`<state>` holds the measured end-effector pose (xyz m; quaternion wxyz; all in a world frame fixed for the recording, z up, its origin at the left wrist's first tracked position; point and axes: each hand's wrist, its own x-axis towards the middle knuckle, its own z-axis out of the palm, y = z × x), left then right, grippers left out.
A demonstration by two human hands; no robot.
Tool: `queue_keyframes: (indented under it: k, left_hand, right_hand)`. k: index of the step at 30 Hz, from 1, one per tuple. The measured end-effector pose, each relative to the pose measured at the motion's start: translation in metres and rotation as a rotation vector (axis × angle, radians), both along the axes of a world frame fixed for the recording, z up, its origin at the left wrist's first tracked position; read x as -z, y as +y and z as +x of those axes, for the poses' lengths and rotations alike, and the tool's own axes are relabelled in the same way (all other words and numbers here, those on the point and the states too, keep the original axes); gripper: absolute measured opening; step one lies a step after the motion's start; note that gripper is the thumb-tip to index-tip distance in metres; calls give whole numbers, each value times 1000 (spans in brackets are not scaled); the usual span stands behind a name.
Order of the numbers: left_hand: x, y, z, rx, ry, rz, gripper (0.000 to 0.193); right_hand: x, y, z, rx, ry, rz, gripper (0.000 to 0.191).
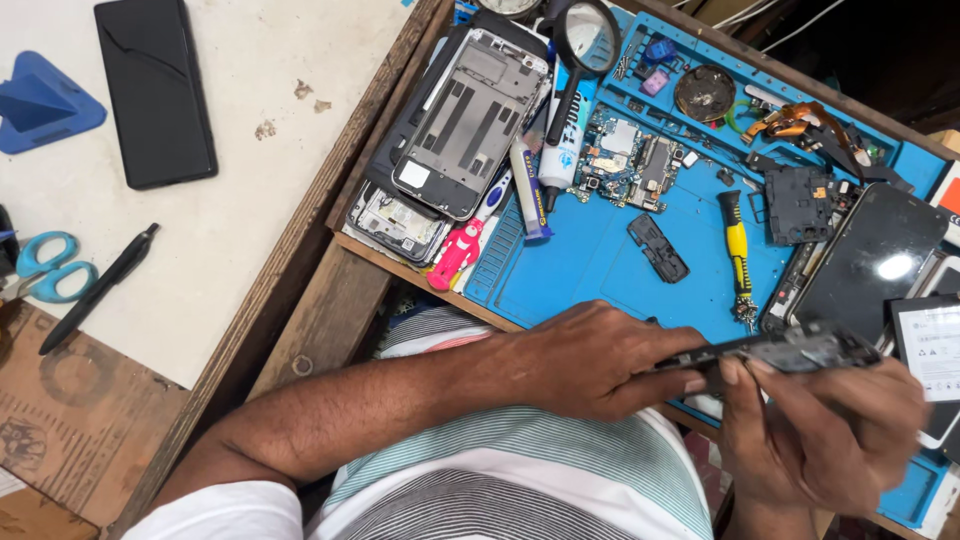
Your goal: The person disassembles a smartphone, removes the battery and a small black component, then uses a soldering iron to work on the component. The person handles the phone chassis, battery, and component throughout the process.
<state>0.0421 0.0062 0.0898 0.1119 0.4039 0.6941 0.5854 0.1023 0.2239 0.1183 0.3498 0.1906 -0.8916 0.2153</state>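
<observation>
1. Your left hand and right hand both hold a grip closed on the dark, edge-on phone frame above the blue work mat's near edge.
2. Just beyond: yellow-handled screwdriver, black glossy phone.
3. Bare mat shows mid-surface.

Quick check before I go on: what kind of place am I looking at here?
Most likely a phone repair bench. A blue work mat carries a bare circuit board, a stripped phone frame and a magnifying glass, and both hands, left and right, hold an opened phone edge-on.
</observation>
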Motion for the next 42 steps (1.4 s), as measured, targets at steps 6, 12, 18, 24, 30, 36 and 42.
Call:
queue_keyframes:
  k: [6, 12, 18, 24, 30, 36, 42]
  left_hand:
    - [3, -8, 3, 78, -63, 5, 32]
    - [-2, -3, 2, 14, -77, -16, 32]
    - [-7, 2, 1, -88, -326, 49, 28]
    - [0, 7, -3, -47, -505, 37, 27]
    - [4, 14, -2, -6, -554, 254, 24]
    - [-5, 19, -8, -118, -566, 60, 24]
    - [1, 30, -17, -159, -575, -12, 30]
  right_hand:
    - [1, -6, -6, -92, -58, -282, 52]
    - [12, -12, -11, -106, -394, -928, 69]
    - [8, -24, -18, -103, -362, -1012, 58]
    - [13, -22, -24, -36, -453, -1048, 48]
    - [25, -12, -20, -113, -470, -1116, 36]
    - [26, -12, -17, -136, -473, -1118, 29]
    - [28, -6, -16, -150, -485, -1116, 32]
